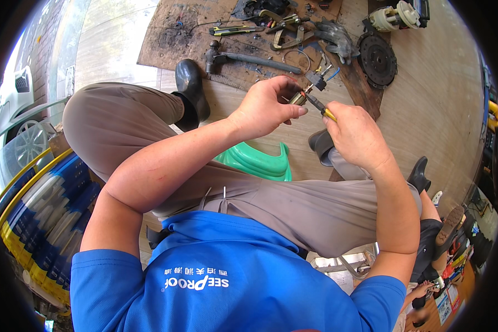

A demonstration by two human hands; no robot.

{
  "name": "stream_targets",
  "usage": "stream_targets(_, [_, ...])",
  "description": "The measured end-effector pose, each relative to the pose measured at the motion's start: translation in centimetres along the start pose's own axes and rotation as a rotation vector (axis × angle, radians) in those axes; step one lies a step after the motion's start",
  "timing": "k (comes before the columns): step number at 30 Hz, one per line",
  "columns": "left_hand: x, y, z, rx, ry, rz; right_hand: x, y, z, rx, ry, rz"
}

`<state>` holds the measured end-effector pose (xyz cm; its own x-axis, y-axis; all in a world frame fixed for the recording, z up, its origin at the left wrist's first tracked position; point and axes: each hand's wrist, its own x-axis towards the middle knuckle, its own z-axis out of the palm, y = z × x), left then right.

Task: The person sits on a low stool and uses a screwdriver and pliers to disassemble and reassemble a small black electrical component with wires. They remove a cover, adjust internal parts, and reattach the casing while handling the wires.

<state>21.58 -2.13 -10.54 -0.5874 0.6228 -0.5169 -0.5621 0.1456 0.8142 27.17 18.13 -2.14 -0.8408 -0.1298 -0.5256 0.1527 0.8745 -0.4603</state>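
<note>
My left hand holds a small metal cylinder with a thin shaft, apparently a motor part, between thumb and fingers. On the shaft's far side sit a dark block and a coil spring. A short blue wire sticks out beside the spring. My right hand grips a yellow-handled tool, its dark metal tip touching or close to the cylinder. Fingers partly hide the tool, so its exact kind is unclear. Both hands are raised above the floor between my knees.
Beyond my hands, a stained board bears a hammer, utility knife, metal puller and grey work glove. A dark round plate lies by a wooden plank. A green plastic stool is below; another person sits lower right.
</note>
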Motion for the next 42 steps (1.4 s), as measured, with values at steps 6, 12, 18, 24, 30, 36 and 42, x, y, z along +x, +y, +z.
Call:
stream_targets(6, [-0.2,-0.2,0.1,0.209,0.029,0.038,-0.1,-0.4,-0.1,0.025,0.001,0.021])
stream_targets(12, [-0.2,-0.7,0.2,0.22,0.073,0.116,0.0,-0.3,-0.1,0.044,0.014,0.028])
stream_targets(18, [-0.4,0.2,0.2,0.188,0.067,0.017,-0.1,0.3,0.0,-0.024,-0.05,0.052])
stream_targets(24, [-0.5,0.2,0.3,0.189,0.066,0.02,-0.2,0.4,0.3,-0.005,-0.042,0.037])
stream_targets(30, [-0.4,0.0,0.3,0.226,0.084,0.068,-0.2,0.4,0.3,-0.024,-0.045,0.036])
stream_targets(36, [-0.5,0.3,0.4,0.213,0.06,0.019,-0.2,0.3,0.5,-0.023,-0.046,0.041])
stream_targets(42, [-0.3,-0.3,0.4,0.252,0.081,0.07,-0.2,0.2,0.5,-0.024,-0.04,0.043])
